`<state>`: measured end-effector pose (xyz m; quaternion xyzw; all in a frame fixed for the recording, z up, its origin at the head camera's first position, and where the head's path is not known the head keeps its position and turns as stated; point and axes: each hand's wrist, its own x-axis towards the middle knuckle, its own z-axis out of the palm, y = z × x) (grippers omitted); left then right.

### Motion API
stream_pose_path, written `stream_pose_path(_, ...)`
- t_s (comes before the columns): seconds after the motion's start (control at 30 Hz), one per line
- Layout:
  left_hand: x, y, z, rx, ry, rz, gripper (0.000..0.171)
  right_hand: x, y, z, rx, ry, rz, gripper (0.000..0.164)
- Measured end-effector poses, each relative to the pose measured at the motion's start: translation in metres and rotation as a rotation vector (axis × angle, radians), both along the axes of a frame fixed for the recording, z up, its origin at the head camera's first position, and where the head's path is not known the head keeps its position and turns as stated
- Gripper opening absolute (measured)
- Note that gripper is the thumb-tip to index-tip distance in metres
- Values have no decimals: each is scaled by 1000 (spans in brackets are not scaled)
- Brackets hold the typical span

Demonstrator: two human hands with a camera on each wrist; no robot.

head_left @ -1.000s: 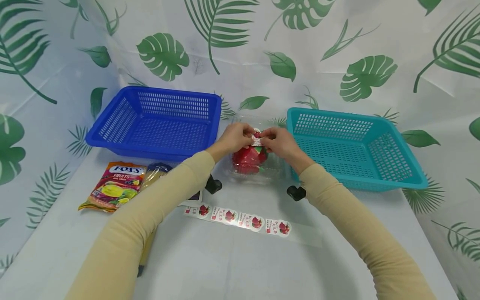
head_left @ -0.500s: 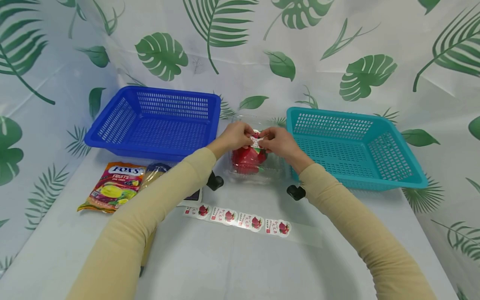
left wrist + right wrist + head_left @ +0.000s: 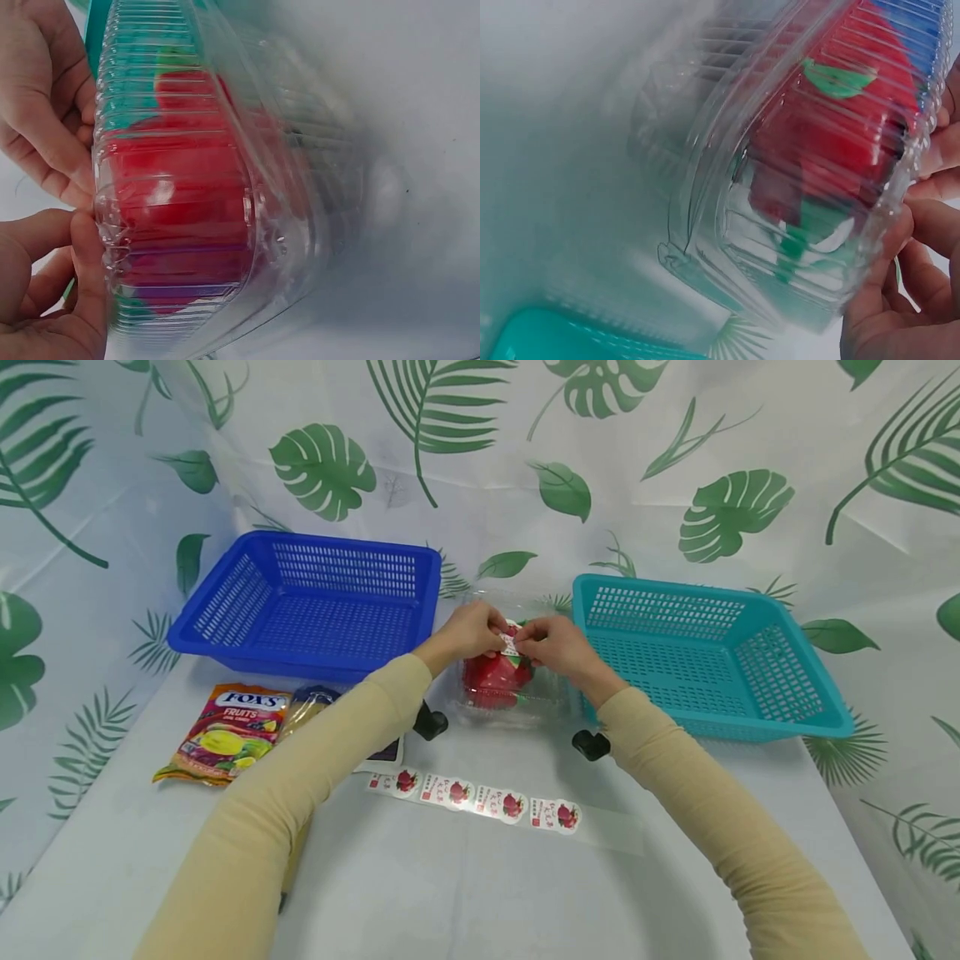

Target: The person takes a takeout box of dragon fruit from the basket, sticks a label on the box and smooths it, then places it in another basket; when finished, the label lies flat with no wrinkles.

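Note:
A clear plastic clamshell box (image 3: 525,714) stands on the table between two baskets, with red fruit-shaped items (image 3: 495,678) inside. In the left wrist view the ribbed lid (image 3: 180,274) shows red, green and purple through it. On the lid lies a small sticker (image 3: 510,645) with white and red print. My left hand (image 3: 471,631) pinches its left edge with thumb and fingers. From the other side my right hand (image 3: 557,645) pinches the right edge, fingertips almost meeting the left ones. In the right wrist view fingertips press close along the lid's edge (image 3: 907,176).
A blue basket (image 3: 333,664) stands at back left, a teal basket (image 3: 712,722) at back right. Nearer lies a sticker strip (image 3: 480,800). A candy bag (image 3: 228,731) and a gold-brown packet (image 3: 306,706) lie left, partly behind the left sleeve (image 3: 300,793). Black wrist devices (image 3: 591,745) hang below the forearms.
The sticker and the right fingertips have shifted slightly left over the lid. The left hand, box and baskets stay nearly where they were.

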<state>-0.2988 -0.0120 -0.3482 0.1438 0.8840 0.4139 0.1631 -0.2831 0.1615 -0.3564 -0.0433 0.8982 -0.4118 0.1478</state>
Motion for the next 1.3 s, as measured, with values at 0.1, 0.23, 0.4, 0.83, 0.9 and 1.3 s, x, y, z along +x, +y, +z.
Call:
stream_pose_path(0.1, 0, -1, 0, -1, -5, 1, 24, 0, 2, 1, 6, -12, 24, 23)
stream_pose_path(0.23, 1, -1, 1, -23, -4, -11, 26, -1, 5, 3, 12, -50, 65, 26)
stream_pose_path(0.4, 1, -1, 4, -50, -19, -26, 32, -3, 9, 5, 10, -79, 102, 29)
stream_pose_path(0.83, 1, -1, 1, -26, -19, -11, 34, -2, 7, 7, 31, -94, 85, 27)
stream_pose_path(0.9, 1, 0, 0, -11, -20, 3, 36, -3, 6, 6, 37, -96, 78, 27)
stream_pose_path(1.3, -1, 2, 1, -10, -14, 18, 39, -5, 4, 8, 78, -95, 103, 53)
